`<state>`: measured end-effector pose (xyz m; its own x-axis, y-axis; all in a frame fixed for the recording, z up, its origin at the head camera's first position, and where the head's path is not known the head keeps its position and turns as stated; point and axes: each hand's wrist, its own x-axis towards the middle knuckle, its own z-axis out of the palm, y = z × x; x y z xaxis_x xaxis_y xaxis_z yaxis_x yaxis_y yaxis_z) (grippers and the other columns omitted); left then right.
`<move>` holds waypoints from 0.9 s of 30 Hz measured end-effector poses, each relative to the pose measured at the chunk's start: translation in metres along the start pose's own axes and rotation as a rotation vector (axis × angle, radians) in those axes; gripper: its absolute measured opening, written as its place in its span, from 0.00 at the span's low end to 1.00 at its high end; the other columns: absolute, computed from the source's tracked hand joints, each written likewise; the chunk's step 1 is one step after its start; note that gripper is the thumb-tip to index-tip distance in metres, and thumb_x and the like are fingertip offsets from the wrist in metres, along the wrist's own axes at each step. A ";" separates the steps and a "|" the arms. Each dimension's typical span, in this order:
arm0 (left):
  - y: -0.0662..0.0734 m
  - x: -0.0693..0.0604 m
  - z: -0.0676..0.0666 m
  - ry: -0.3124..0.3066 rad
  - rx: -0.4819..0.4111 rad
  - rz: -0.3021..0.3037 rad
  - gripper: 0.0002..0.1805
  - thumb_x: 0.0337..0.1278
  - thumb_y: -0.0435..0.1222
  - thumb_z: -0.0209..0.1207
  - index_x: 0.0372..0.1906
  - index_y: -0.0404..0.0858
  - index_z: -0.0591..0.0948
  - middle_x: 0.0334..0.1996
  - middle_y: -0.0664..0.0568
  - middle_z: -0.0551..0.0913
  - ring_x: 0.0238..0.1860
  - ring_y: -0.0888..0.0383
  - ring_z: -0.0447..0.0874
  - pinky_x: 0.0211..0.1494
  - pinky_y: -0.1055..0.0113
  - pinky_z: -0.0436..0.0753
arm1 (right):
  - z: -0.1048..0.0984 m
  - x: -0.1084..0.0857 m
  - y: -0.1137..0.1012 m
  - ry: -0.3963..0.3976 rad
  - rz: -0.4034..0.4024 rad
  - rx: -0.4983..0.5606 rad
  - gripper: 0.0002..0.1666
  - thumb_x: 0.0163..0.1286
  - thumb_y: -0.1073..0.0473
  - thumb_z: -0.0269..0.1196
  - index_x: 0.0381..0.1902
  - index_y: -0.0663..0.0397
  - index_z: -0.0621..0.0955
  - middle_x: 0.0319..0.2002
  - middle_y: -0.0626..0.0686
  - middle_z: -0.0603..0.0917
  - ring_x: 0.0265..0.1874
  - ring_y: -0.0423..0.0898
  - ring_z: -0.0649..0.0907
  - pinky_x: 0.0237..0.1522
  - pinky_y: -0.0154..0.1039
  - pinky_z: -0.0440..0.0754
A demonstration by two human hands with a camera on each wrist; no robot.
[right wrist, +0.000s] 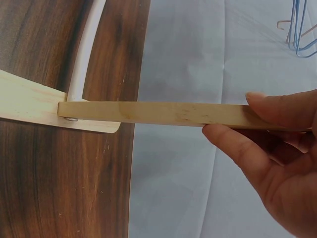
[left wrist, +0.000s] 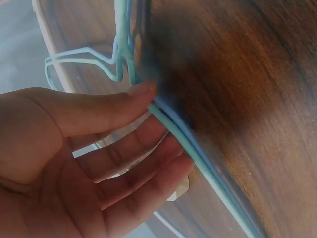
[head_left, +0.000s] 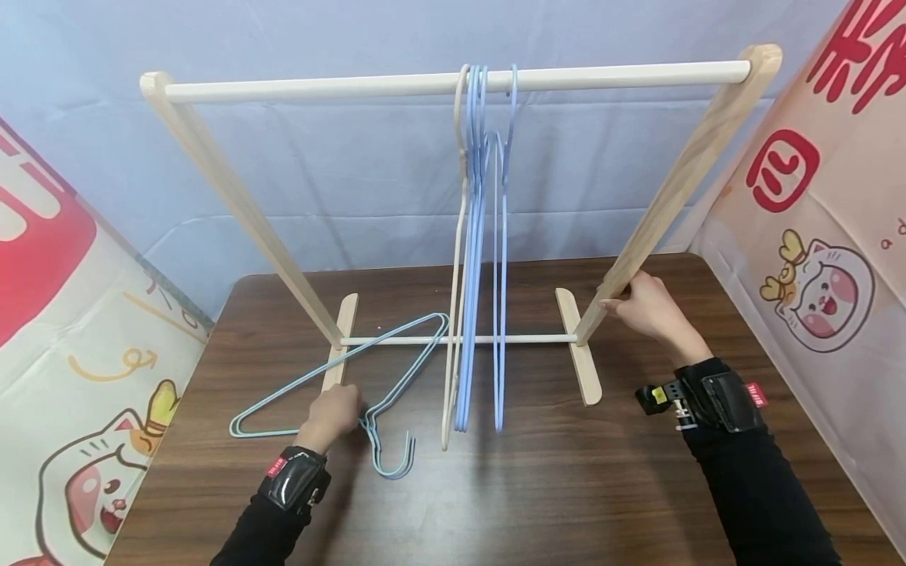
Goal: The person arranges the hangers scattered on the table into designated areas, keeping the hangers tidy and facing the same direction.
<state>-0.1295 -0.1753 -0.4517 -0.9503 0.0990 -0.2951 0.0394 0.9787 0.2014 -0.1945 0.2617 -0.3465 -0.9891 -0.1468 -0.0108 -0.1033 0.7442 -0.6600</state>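
Note:
My left hand [head_left: 334, 415] pinches a pair of wire clothes hangers [head_left: 406, 379] near their necks, over the table's left side. In the left wrist view one is a mint-green hanger [left wrist: 218, 182], lying close against a blue hanger [left wrist: 184, 124]. Their hooks point toward the front edge. My right hand [head_left: 653, 310] grips the right upright [right wrist: 163, 113] of a wooden clothes rack [head_left: 679, 169] low down, thumb on one side and fingers on the other. From the rack's white top rod [head_left: 318, 88] hang several blue hangers [head_left: 474, 259] and a cream hanger [head_left: 455, 259], bunched mid-rod.
The rack stands on a brown wooden table [head_left: 538, 495], on two wooden feet [head_left: 582, 354] joined by a thin white lower bar [head_left: 538, 339]. A pale blue cloth [head_left: 354, 181] hangs behind. Printed panels [head_left: 814, 236] flank the table.

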 end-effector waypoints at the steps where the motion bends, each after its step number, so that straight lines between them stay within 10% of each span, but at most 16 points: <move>1: 0.000 0.000 0.000 0.006 0.006 0.000 0.13 0.50 0.30 0.53 0.14 0.40 0.71 0.15 0.50 0.71 0.18 0.54 0.70 0.17 0.63 0.68 | 0.000 0.000 0.000 -0.002 0.001 0.003 0.23 0.61 0.66 0.59 0.51 0.73 0.68 0.42 0.71 0.74 0.38 0.62 0.79 0.33 0.46 0.78; 27: -0.005 0.004 -0.005 0.056 0.052 -0.006 0.07 0.44 0.27 0.54 0.17 0.37 0.74 0.20 0.43 0.76 0.21 0.48 0.75 0.21 0.55 0.74 | 0.000 -0.001 -0.001 -0.005 0.003 0.007 0.23 0.62 0.66 0.58 0.53 0.72 0.67 0.43 0.71 0.74 0.38 0.63 0.79 0.34 0.47 0.78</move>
<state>-0.1352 -0.1807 -0.4493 -0.9663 0.0842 -0.2434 0.0481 0.9874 0.1506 -0.1936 0.2611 -0.3456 -0.9890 -0.1472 -0.0165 -0.0991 0.7404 -0.6649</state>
